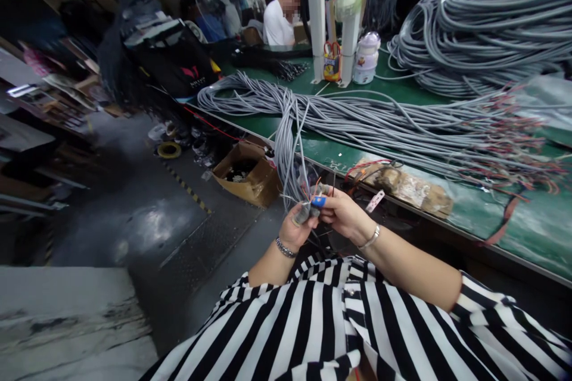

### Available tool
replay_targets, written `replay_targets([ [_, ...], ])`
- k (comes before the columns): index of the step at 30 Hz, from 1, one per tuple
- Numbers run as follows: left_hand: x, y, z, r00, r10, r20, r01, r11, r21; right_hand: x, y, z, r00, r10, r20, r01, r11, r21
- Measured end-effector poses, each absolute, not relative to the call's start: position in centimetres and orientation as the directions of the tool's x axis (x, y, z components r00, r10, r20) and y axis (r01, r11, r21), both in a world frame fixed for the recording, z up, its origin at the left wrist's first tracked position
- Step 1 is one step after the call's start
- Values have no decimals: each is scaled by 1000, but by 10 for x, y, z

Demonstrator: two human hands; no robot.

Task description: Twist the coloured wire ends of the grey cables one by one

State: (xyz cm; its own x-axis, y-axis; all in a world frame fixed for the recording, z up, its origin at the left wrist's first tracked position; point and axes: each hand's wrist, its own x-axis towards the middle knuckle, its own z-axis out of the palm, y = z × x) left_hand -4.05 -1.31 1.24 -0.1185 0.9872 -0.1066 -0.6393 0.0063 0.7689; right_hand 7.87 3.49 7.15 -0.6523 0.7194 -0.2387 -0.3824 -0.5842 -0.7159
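My left hand (295, 226) is closed at the stripped ends of several grey cables (286, 155) that hang over the bench edge. Close against it, my right hand (339, 211) pinches at the same wire ends, with grey finger covers and a blue band on its fingers. Thin orange and white wires stick up between the fingertips. Which single wire each hand holds is too small to make out. On the green bench (491, 220) lies the long bundle of grey cables (379, 119), its red and white wire ends fanned out at the right.
A large coil of grey cable (482, 18) sits at the back right. A taped block (402, 184) lies at the bench's front edge. Below left stands an open cardboard box (250, 175). A white bottle (366, 59) stands by the post. A person in white (279, 21) sits beyond.
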Motion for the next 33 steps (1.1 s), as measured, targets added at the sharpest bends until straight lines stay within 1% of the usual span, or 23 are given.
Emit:
replay_targets([
  [2,-41,-13,11,-105,989,-105,-645,12,764,80,36,72,-652,719,-239,-354,-568,-743],
  [7,-42,-12,11,-75,993,-92,-645,22,764,82,39,75,-637,748,-185,-376,-511,-773],
  [10,-43,-11,11,-51,996,-67,-632,20,775,83,41,75,-638,754,-153,-356,-466,-810],
  [13,-45,-12,11,-28,999,-44,-636,16,771,82,41,75,-605,784,-140,-347,-418,-840],
  [15,-46,-12,9,-32,999,-38,-647,8,762,80,39,74,-562,812,-157,-359,-411,-838],
  [18,-47,-12,6,-54,998,-42,-670,-5,742,77,35,72,-543,816,-201,-395,-459,-795],
  [24,-49,-9,10,-120,990,-77,-683,-26,730,79,34,61,-709,682,-179,-484,-655,-580],
  [26,-50,-9,15,-112,992,-65,-707,-33,706,81,33,55,-712,674,-197,-480,-672,-564],
  [27,-51,-10,17,-107,993,-52,-723,-42,690,83,31,52,-693,689,-213,-476,-659,-583],
  [29,-53,-10,20,-112,993,-31,-745,-63,664,88,24,46,-608,762,-222,-473,-573,-669],
  [30,-53,-11,21,-115,993,-29,-746,-67,662,91,20,45,-555,809,-193,-466,-494,-734],
  [31,-54,-12,22,-116,993,-30,-741,-67,668,94,15,44,-506,853,-128,-451,-388,-804],
  [33,-53,-12,21,-111,994,-21,-729,-67,681,100,6,48,-442,893,80,-378,-105,-920],
])
